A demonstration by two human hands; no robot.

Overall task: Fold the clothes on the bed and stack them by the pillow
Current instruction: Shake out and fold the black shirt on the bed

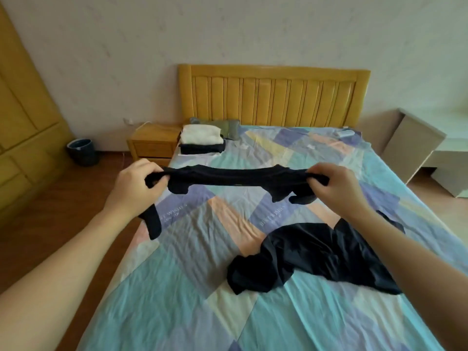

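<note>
At about 9 o'clock from the middle of the view, the left hand [134, 183] is raised above the bed [177, 287], its fingers [152, 174] curled tight around one bunched end of a black garment [235, 177]. A loose strip of the same cloth hangs from under that wrist toward 7 o'clock, its tip lying at the left edge of the bed. The garment stretches as a taut, narrow band from the left fingers across to 3 o'clock, where the right hand [339, 184] pinches the other end, fingers closed on the gathered cloth; small flaps droop below the band near each hand. The band hangs in the air, clear of the sheet.

At 5 o'clock, below the right forearm, a second dark garment [311, 257] lies crumpled on the patchwork sheet, partly covered by that arm.

At 11 o'clock, by the headboard [273, 97], a folded stack [202, 141] sits on the bed: a white piece on top of dark ones, touching a grey-green pillow [228, 126] just behind it. A wooden nightstand [152, 143] stands beside the bed at 10 o'clock, with a dark bin [82, 152] further left on the floor.
</note>
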